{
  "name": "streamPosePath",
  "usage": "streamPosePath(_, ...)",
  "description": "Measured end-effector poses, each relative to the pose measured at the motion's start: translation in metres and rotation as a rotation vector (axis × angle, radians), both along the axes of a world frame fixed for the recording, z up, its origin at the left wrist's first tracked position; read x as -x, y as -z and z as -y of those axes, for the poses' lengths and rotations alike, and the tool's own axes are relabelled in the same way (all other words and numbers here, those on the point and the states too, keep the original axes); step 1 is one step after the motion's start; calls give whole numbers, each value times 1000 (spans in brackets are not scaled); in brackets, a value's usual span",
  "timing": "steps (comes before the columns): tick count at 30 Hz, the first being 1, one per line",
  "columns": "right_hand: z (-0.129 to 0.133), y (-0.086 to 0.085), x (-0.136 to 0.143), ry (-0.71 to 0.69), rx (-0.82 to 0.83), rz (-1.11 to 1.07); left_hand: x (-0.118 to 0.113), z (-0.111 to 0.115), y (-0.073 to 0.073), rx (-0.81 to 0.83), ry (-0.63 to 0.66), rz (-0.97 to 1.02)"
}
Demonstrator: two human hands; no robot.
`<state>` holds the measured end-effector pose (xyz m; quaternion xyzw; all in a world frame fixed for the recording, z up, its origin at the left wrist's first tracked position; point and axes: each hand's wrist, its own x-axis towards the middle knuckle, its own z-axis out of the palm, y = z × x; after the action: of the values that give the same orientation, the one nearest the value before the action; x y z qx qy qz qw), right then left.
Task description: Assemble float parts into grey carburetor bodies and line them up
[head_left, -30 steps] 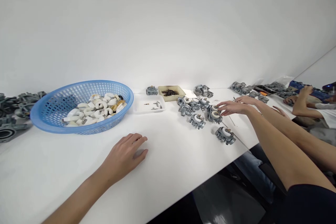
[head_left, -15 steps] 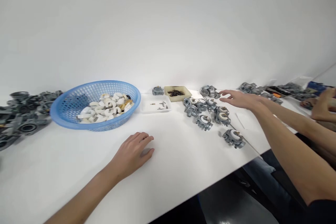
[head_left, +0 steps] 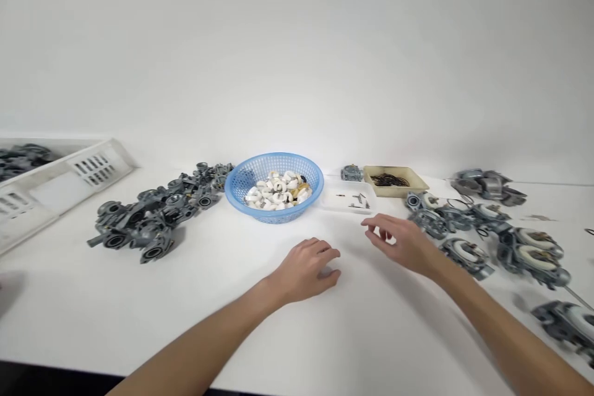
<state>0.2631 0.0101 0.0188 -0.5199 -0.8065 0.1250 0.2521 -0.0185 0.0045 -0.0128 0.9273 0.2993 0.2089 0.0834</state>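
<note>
My left hand [head_left: 309, 269] rests on the white table in front of the blue basket [head_left: 273, 216], fingers a little bent and apart, holding nothing. To its right my right hand [head_left: 401, 241] hovers over the table with thumb and fingers apart and nothing between them. White curved parts [head_left: 278, 192] lie in the basket. Just beyond my right hand sits a clear shallow tray [head_left: 329, 198] with a few small metal pieces. Grey metal carburetor-like bodies with white parts fitted, one of them [head_left: 464, 253], are nearest on the right.
A pile of grey metal bodies [head_left: 160, 213] lies left of the basket. Farther left is a white slotted crate [head_left: 106, 164] holding more. A yellowish tray [head_left: 417, 181] of black rings stands at the back, beside a single grey body [head_left: 351, 172].
The view has swung left, bringing the crate into sight. My right hand has come back from above the grey bodies toward my left hand. The other person's hands at the right have left the view.
</note>
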Motion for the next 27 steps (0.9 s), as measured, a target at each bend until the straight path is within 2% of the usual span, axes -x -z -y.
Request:
streamPosePath(3, -4, 33, 13, -47, 41, -32, 0, 1, 2, -11, -4, -17)
streamPosePath(6, 1, 45, 14, -79, 71, -40, 0, 3, -2, -22, 1, -29)
streamPosePath(8, 7, 44, 14, -99, 77, -5, 1, 5, -14, -34, 14, -25)
streamPosePath(11, 16, 35, 16, -130, 79, 97, 15, 8, -49, -85, 10, 27)
streamPosePath(13, 20, 29, 20, -146, 76, 155, 38, 11, -77, -208, -95, 165)
streamPosePath(14, 22, 26, 21, -157, 73, 176, 53, 12, -89, -250, -187, 243)
streamPosePath(16, 25, 23, 24, -188, 66, 204, 88, 14, -106, -313, -437, 327)
streamPosePath(17, 26, 22, 24, -203, 62, 213, 108, 16, -109, -328, -588, 323)
streamPosePath(19, 28, 23, 23, -225, 50, 227, 149, 19, -107, -310, -887, 266)
streamPosePath(21, 30, 24, 23, -238, 32, 249, 189, 23, -95, -267, -1081, 157)
streamPosePath(24, 33, 25, 23, -261, 3, 290, 241, 27, -73, -191, -1328, 121)
streamPosePath(27, 37, 24, 24, -287, -6, 303, 276, 30, -55, -150, -1465, 160)
